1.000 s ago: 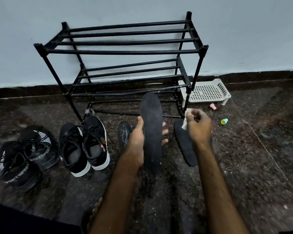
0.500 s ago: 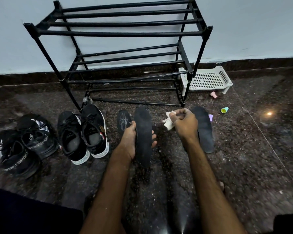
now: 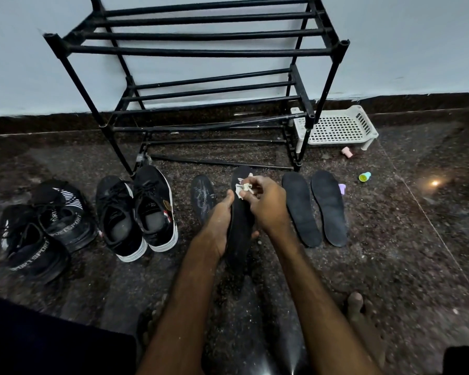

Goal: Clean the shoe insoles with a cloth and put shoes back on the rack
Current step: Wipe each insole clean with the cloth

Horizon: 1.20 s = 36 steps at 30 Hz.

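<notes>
My left hand (image 3: pixel 219 222) grips a black insole (image 3: pixel 240 226) from its left edge, holding it upright over the floor. My right hand (image 3: pixel 266 204) pinches a small crumpled white cloth (image 3: pixel 243 186) against the insole's upper part. A dusty insole (image 3: pixel 203 197) lies on the floor to the left. Two black insoles (image 3: pixel 299 208) (image 3: pixel 328 207) lie side by side to the right. A black pair of shoes with white soles (image 3: pixel 137 212) and a black sport pair (image 3: pixel 38 228) sit on the floor at the left. The black metal rack (image 3: pixel 201 50) stands bare against the wall.
A white perforated plastic tray (image 3: pixel 336 127) sits by the rack's right legs. Small pink (image 3: pixel 347 152), green (image 3: pixel 364 176) and purple (image 3: pixel 341 189) items lie on the dark granite floor nearby. My bare toes (image 3: pixel 356 304) show at the lower right.
My right hand brought the cloth leftward onto the held insole. The insole came down lower and nearer. The view shifted, and a second insole now shows on the right.
</notes>
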Motion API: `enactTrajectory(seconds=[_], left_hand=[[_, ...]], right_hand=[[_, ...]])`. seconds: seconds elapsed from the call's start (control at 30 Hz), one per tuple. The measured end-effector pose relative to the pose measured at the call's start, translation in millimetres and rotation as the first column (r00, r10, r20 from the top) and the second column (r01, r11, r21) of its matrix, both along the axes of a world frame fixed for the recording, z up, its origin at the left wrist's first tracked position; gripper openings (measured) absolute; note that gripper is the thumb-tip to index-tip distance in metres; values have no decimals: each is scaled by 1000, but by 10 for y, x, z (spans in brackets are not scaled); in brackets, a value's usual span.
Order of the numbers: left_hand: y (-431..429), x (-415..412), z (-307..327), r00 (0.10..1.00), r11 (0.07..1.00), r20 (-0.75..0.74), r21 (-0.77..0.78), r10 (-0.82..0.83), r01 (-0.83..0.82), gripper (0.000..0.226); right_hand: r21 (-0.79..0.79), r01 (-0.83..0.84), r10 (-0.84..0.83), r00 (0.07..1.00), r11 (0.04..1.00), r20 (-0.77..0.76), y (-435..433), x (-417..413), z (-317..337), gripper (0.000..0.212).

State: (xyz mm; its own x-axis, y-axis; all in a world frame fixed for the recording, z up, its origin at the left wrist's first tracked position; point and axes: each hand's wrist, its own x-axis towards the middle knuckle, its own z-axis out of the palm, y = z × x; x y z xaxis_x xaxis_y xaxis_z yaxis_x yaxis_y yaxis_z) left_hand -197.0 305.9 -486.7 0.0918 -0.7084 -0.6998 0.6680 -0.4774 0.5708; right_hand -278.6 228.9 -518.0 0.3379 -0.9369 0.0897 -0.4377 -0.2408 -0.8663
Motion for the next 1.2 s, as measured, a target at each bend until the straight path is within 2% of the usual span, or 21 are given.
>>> enactTrajectory(seconds=[0.07,0.13,0.2,0.3,0.43,0.47,0.53,0.6,0.67,0.73,0.87,0.93,1.0,1.1,1.2], left_hand=[[2,-1,-47,1000,1000,22,4,-4,4,62],[5,14,-74,999,1000,48,14,-16,15,62],[2,13,-85,996,999,79,13,-31,31,60],[-13,5,-96,992,999,119,-25,-40,43,57],[-13,38,-93,989,997,136,-43,-59,65,64],[-17,49,-91,990,998,136,-44,-45,51,64],[-33,58,-102,989,999,147,-38,-19,25,62],[-46,34,-106,987,999,161,-32,-19,24,62],[-45,-23,-107,985,999,168,-31,-28,33,58],[-24,-55,-93,987,1000,163,-22,-8,12,54],[9,37,-113,985,1000,170,-24,-16,20,67],[10,74,-95,983,1000,185,-26,-9,14,66],[-2,65,-73,983,999,185,-26,-16,21,65],[-14,14,-53,984,999,176,-34,-12,18,64],[-12,-39,-37,988,999,155,-43,0,7,56]], right_hand=[[-36,-86,81,990,996,-116,-20,-41,9,23],[-6,-158,156,980,987,-128,-33,-87,36,22],[-27,-165,161,982,986,-103,-32,-110,47,15],[-104,-78,67,992,992,-108,-62,-133,38,16],[-91,128,-147,959,988,-243,-156,-391,-84,44],[-105,195,-215,950,975,-227,-167,-481,-104,41],[-139,288,-299,952,947,-68,-140,-561,-65,26],[-232,200,-198,980,952,31,-75,-470,42,15],[-296,-7,6,1000,955,-6,-9,-275,100,14],[-313,-120,95,991,942,-96,44,-133,37,14],[-255,7,-90,944,967,-316,14,-364,-233,10],[-227,117,-188,927,967,-324,-24,-503,-284,19],[-233,183,-241,937,955,-253,-67,-513,-224,34],[-296,92,-137,981,951,-135,-43,-342,-10,31],[-392,-82,24,988,916,-150,111,-148,60,20]])
